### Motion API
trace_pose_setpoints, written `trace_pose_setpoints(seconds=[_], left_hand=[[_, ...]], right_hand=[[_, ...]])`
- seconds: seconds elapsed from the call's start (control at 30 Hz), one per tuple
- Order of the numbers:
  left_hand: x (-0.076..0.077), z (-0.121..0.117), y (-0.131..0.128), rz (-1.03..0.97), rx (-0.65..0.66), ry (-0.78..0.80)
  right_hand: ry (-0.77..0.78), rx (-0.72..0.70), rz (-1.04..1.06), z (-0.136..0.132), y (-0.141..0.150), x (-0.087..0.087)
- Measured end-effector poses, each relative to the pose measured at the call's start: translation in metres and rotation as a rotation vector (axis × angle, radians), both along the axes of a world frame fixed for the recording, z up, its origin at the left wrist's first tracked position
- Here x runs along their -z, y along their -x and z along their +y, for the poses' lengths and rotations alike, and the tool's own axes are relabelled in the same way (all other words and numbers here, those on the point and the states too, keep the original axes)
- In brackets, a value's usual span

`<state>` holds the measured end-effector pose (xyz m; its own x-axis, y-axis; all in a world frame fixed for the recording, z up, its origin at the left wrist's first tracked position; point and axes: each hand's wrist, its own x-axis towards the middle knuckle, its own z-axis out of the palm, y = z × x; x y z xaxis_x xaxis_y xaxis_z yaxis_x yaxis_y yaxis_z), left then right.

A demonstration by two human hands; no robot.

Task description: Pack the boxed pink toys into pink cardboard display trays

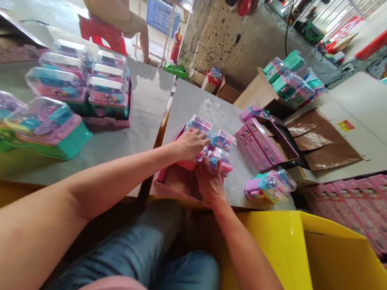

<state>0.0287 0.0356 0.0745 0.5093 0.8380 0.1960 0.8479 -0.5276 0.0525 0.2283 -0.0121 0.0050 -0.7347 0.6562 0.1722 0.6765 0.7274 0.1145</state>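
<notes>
My left hand (191, 143) lies curled over a small clear-lidded pink toy case (199, 125) that sits in an open pink carton (174, 180) on the grey table (199, 102). My right hand (210, 180) grips the near edge of another clear toy case (223, 159) in the same carton. A third case (223, 140) stands between them, further back. What the fingertips of both hands touch is partly hidden by the cases.
One loose toy case (270, 185) lies to the right on the table. Flat pink boxes (258, 142) and brown cartons (320, 139) stand beyond. Stacked larger cases (90, 80) fill the left table. A yellow bin (305, 271) is at my right; a person sits on a red stool (103, 31).
</notes>
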Motion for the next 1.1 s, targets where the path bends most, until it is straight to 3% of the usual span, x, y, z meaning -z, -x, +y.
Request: trace_pose_setpoints(seconds=[0.17, 0.27, 0.37, 0.5, 0.6, 0.7, 0.8, 0.83, 0.9, 0.97, 1.03, 1.1], left_hand=[[0.003, -0.001, -0.006, 0.002, 0.029, -0.006], [0.003, -0.006, -0.007, 0.009, -0.003, -0.004], [0.010, -0.004, -0.008, 0.007, 0.019, -0.073], [0.024, 0.005, -0.010, -0.018, 0.020, -0.164], [0.028, 0.007, -0.014, -0.024, -0.006, -0.191], [0.019, 0.004, -0.014, -0.029, 0.015, -0.144], [0.001, -0.014, 0.007, -0.076, 0.035, -0.073], [-0.006, -0.025, 0.023, -0.112, -0.012, -0.080], [-0.018, -0.051, 0.068, -0.203, -0.240, -0.129], [-0.027, -0.079, 0.126, -0.268, -0.692, -0.105], [-0.033, -0.104, 0.187, -0.201, -1.053, 0.065], [-0.037, -0.122, 0.236, -0.185, -1.156, 0.193]], right_hand=[[-0.075, -0.076, 0.212, 0.006, -0.009, -0.028], [-0.251, 0.080, 0.351, 0.020, -0.004, -0.038], [-0.334, 0.210, 0.325, 0.039, 0.005, -0.029], [-0.341, 0.211, 0.315, 0.053, 0.008, -0.012], [-0.331, 0.217, 0.282, 0.053, 0.006, -0.012], [-0.297, 0.218, 0.251, 0.054, 0.003, -0.016], [-0.213, 0.216, 0.235, 0.060, -0.001, -0.018], [-0.177, 0.217, 0.242, 0.063, -0.003, -0.019], [-0.112, 0.213, 0.290, 0.063, -0.007, -0.024], [-0.109, 0.209, 0.404, 0.056, -0.005, -0.031], [-0.181, 0.206, 0.563, 0.037, 0.008, -0.039], [-0.245, 0.177, 0.703, 0.008, 0.036, -0.046]])
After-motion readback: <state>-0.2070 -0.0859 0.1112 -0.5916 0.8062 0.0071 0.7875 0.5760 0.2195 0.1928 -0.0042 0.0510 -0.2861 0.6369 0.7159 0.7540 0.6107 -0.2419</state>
